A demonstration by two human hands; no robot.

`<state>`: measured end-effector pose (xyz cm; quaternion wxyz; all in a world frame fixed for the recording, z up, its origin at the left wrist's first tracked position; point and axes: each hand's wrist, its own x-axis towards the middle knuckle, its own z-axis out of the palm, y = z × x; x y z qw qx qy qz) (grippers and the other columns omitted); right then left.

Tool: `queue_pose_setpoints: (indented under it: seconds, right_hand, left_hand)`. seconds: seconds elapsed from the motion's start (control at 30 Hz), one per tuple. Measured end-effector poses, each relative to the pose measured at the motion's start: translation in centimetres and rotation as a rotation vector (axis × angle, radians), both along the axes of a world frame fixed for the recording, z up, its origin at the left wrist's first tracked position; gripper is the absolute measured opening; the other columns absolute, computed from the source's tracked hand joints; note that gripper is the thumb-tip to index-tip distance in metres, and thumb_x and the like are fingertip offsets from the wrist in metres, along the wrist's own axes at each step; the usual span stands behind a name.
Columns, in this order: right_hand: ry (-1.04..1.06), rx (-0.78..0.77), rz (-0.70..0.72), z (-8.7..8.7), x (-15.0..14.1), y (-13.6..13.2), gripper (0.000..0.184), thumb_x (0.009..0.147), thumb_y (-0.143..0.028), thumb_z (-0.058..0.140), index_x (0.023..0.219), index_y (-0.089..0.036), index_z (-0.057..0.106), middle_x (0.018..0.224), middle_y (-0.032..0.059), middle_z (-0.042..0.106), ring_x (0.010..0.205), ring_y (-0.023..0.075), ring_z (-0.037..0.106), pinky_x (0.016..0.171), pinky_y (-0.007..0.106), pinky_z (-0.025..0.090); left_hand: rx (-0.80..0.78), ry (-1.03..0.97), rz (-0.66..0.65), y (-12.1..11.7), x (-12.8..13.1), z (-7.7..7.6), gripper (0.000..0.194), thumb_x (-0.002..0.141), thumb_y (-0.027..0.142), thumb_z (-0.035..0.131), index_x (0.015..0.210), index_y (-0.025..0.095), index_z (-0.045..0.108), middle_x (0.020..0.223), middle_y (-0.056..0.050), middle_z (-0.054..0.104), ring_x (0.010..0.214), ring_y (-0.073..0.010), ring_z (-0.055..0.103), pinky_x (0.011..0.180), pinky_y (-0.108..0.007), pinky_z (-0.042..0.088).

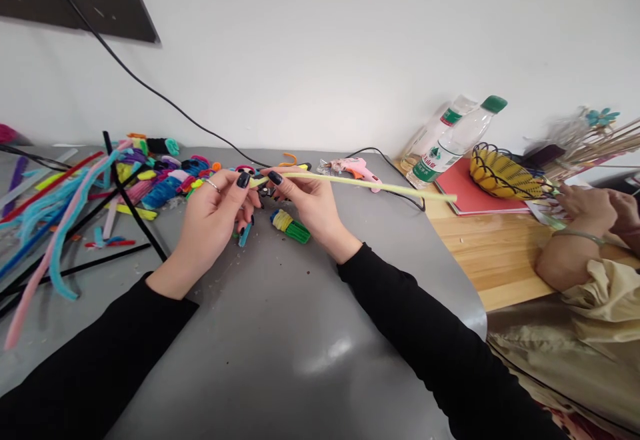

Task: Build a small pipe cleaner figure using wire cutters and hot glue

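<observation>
Between the fingertips of both hands runs a pale yellow pipe cleaner (380, 185), its long free end reaching out to the right. My left hand (215, 220) pinches it near its left end, thumb against fingers. A short blue piece (245, 234) shows just below those fingers. My right hand (307, 203) is closed on the same pipe cleaner a little further along. Something dark sits between the two hands, partly hidden. Beneath my right hand, a small bundle of green and yellow pipe cleaners (291, 227) lies on the grey table mat (280, 353).
Loose pipe cleaners (65, 220) and coiled bundles (165, 180) spread over the left. A pink glue gun (353, 170) with a black cord lies behind my hands. At right stand plastic bottles (445, 147), a yellow basket (505, 177) on a red folder (455, 190), and another person's hands (590, 213).
</observation>
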<state>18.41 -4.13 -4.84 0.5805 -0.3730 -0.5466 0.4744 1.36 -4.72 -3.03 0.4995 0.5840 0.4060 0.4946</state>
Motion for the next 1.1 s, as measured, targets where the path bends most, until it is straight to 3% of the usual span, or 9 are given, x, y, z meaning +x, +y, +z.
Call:
queue_pose_setpoints:
  seconds: [0.17, 0.33, 0.63, 0.73, 0.93, 1.1]
  right_hand:
    - [-0.025, 0.016, 0.022, -0.02, -0.09, -0.03, 0.039, 0.088, -0.061, 0.077, 0.089, -0.023, 0.081, 0.099, 0.0045, 0.078, 0.077, 0.0145, 0.062, 0.073, 0.029, 0.056]
    - [-0.048, -0.004, -0.039, -0.20, -0.13, 0.16, 0.050, 0.083, -0.070, 0.077, 0.083, -0.020, 0.076, 0.091, 0.0047, 0.076, 0.080, 0.0161, 0.063, 0.075, 0.030, 0.057]
    - [-0.084, -0.001, -0.054, -0.92, -0.07, 0.36, 0.044, 0.084, -0.062, 0.079, 0.079, -0.019, 0.071, 0.083, 0.0031, 0.071, 0.078, 0.0165, 0.063, 0.074, 0.030, 0.056]
    - [-0.039, 0.007, -0.023, -0.63, 0.10, 0.41, 0.042, 0.083, -0.061, 0.080, 0.080, -0.020, 0.072, 0.085, 0.0028, 0.072, 0.078, 0.0155, 0.062, 0.075, 0.030, 0.056]
    - [0.045, -0.050, -0.006, -0.16, 0.45, 0.32, 0.036, 0.085, -0.056, 0.081, 0.079, -0.021, 0.077, 0.108, 0.0054, 0.078, 0.080, 0.0130, 0.061, 0.077, 0.029, 0.056]
    - [0.033, -0.012, 0.032, 0.04, 0.36, 0.12, 0.033, 0.085, -0.056, 0.081, 0.085, -0.024, 0.083, 0.103, 0.0037, 0.079, 0.084, 0.0149, 0.061, 0.078, 0.030, 0.056]
  left_hand:
    - [0.053, 0.060, -0.015, 0.08, -0.10, -0.02, 0.037, 0.092, 0.057, 0.075, 0.088, 0.023, 0.062, 0.074, 0.001, 0.065, 0.053, -0.0115, 0.055, 0.043, -0.024, 0.043]
    - [0.118, 0.296, -0.070, 0.32, -0.25, 0.13, 0.032, 0.095, 0.049, 0.069, 0.079, 0.023, 0.059, 0.064, 0.002, 0.060, 0.048, -0.0120, 0.051, 0.044, -0.024, 0.042]
    - [0.171, 0.408, -0.190, 0.35, -0.52, -0.18, 0.020, 0.093, 0.041, 0.064, 0.082, 0.024, 0.062, 0.063, 0.002, 0.062, 0.049, -0.0144, 0.054, 0.047, -0.026, 0.044]
    - [0.114, 0.344, -0.160, 0.30, -0.34, -0.11, 0.022, 0.095, 0.042, 0.063, 0.083, 0.023, 0.062, 0.068, 0.001, 0.062, 0.049, -0.0133, 0.054, 0.045, -0.025, 0.045]
    - [-0.010, 0.060, -0.101, 0.61, -0.16, -0.28, 0.035, 0.097, 0.056, 0.064, 0.088, 0.023, 0.061, 0.082, -0.004, 0.066, 0.057, -0.0149, 0.059, 0.043, -0.025, 0.047]
    - [0.009, 0.045, -0.106, 0.65, -0.16, -0.48, 0.035, 0.093, 0.056, 0.073, 0.091, 0.022, 0.065, 0.079, -0.002, 0.067, 0.056, -0.0125, 0.058, 0.043, -0.023, 0.046]
